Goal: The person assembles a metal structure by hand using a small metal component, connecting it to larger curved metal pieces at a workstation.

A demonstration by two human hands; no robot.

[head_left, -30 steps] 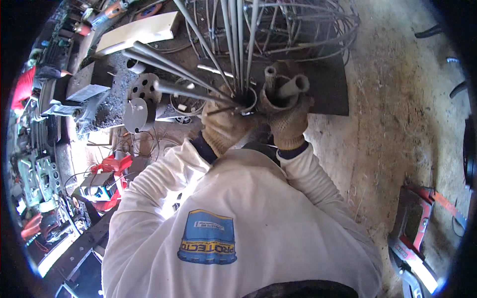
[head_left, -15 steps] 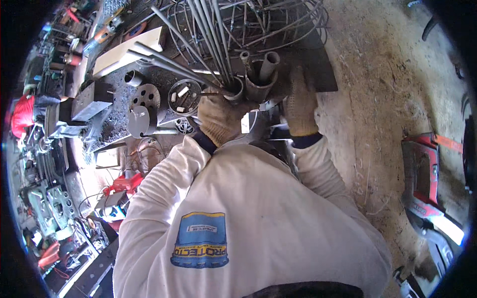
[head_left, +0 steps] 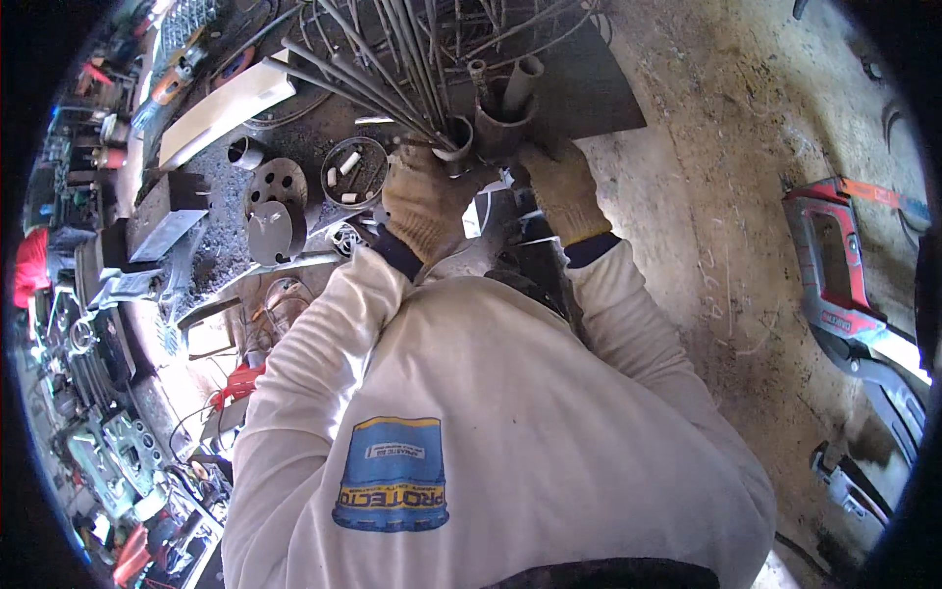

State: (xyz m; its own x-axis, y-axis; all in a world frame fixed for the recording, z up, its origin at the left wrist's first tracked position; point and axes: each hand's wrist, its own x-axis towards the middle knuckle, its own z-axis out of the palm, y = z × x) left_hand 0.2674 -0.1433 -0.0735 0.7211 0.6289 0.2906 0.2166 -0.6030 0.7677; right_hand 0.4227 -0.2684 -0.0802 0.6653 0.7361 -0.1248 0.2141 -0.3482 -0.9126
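Note:
My left hand point(head_left: 424, 201), in a tan work glove, is closed, its fingers curled against the front of a short upright pipe point(head_left: 458, 137). Several thin metal rods point(head_left: 420, 74) lean out of that pipe. My right hand point(head_left: 564, 191), gloved alike, is bent inward just below a wider rusty pipe cup point(head_left: 502, 128) with tube pieces point(head_left: 522, 83) standing in it. The fingertips of both hands come close together at the bench's near edge. What they grip is too small or hidden to make out.
Left of my hands lie a round tin point(head_left: 355, 175) with white pieces, a disc with holes point(head_left: 275, 188) and a pale board point(head_left: 226, 113). A dark metal sheet point(head_left: 594, 88) juts out at the right. A red-framed tool point(head_left: 829, 255) lies on the floor point(head_left: 706, 196).
My right hand has moved left and down from the dark sheet, toward my left hand, and its fingers have curled. The left hand stays by the rod holder. The view has shifted slightly.

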